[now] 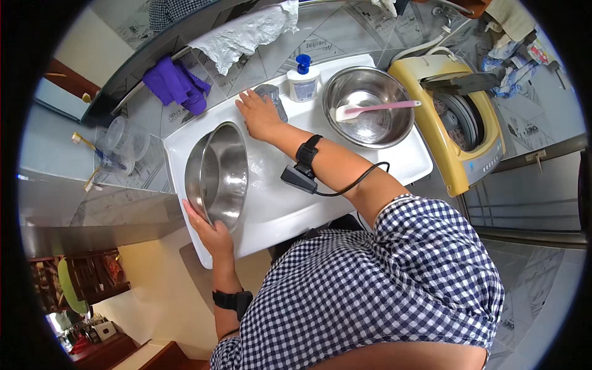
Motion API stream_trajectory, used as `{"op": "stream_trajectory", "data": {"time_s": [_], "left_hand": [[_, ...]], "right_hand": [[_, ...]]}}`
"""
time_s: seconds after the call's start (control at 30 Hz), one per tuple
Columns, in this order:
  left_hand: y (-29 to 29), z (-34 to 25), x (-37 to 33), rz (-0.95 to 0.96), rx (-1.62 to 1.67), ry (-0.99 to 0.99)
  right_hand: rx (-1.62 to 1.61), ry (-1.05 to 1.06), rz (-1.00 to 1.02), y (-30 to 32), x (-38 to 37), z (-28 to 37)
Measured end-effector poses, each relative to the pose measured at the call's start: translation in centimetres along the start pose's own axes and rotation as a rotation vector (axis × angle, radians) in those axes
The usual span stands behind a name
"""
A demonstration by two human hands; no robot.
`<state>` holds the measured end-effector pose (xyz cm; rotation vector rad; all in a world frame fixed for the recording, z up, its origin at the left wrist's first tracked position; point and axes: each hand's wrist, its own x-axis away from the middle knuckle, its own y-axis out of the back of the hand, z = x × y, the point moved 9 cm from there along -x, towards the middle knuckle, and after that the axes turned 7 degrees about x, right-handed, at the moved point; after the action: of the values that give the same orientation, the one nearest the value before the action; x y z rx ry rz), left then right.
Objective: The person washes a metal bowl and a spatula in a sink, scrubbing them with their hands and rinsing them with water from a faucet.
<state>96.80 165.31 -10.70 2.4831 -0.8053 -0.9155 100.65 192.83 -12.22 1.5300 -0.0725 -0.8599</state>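
Note:
My left hand (214, 237) grips the near rim of a steel mixing bowl (230, 198), its thumb inside and fingers along the outside. The bowl is tilted on its side at the left of the white sink (296, 216). Across the sink reaches my right arm. My right hand (259, 116) has its fingers spread, beside a shiny grey fixture (272, 98) that looks like a faucet and is partly hidden by the hand. Wet streaks show on the basin between bowl and hand. A second steel bowl (376, 132) stands at the right with a pink-handled white spatula (382, 106) across it.
A white pump bottle with a blue top (303, 83) stands at the sink's back edge. Purple cloth (176, 83) and a white cloth (243, 37) hang on a rail behind. To the right is a yellow washing machine (453, 157) with its lid up. Clear plastic containers (127, 139) sit at the left.

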Motion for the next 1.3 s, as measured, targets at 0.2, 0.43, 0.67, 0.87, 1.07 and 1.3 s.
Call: {"op": "stream_trajectory", "data": {"time_s": [0.2, 0.43, 0.67, 0.87, 1.07, 1.3], "left_hand": [[1.7, 1.0, 1.3, -0.024, 0.157, -0.072], [4.4, 3.7, 2.0, 0.001, 0.180, -0.040], [3.6, 3.1, 1.9, -0.067, 0.188, -0.017], [3.9, 4.0, 6.3, -0.278, 0.260, 0.007], [2.8, 4.5, 8.7, -0.438, 0.386, 0.248], [4.6, 3.1, 10.4, -0.618, 0.149, 0.127]], "right_hand": [[-0.088, 0.185, 0.197, -2.1, 2.8, 2.0], [-0.198, 0.075, 0.122, 8.1, 10.8, -10.2], [0.429, -0.197, 0.679, 6.2, 19.2, -28.4], [0.206, -0.045, 0.814, 6.6, 22.4, -22.3], [0.637, 0.118, 0.621, 4.8, 22.1, -22.2], [0.263, 0.236, 0.593, 8.5, 22.0, -19.0]]}}
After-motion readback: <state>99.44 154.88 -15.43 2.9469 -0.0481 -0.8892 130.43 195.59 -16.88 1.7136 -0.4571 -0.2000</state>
